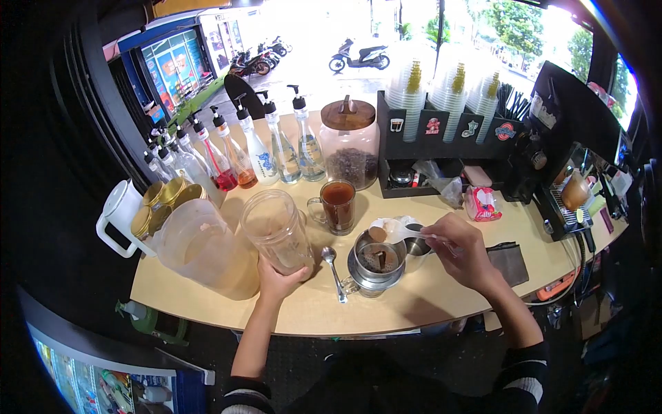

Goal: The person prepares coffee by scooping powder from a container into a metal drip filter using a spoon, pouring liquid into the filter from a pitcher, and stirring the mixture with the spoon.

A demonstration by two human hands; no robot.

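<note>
My left hand (281,277) is wrapped round the lower part of a clear, open-topped jar (272,224), which leans slightly to the left. My right hand (460,250) grips the handle of a white plastic scoop (396,232) that carries brown powder. The scoop is over the back rim of a metal coffee filter (378,258), which sits on a glass mug (373,290). Inside the filter there is brown powder and a small upright piece. A metal spoon (334,272) lies left of the filter. Behind stands a glass mug of reddish-brown drink (338,208).
A translucent pitcher (200,248) and a white jug (121,214) stand at the left. Several pump bottles (264,155) line the back beside a wooden-lidded jar (349,138). A black cup organizer (441,131) and a dark cloth (508,263) are to the right.
</note>
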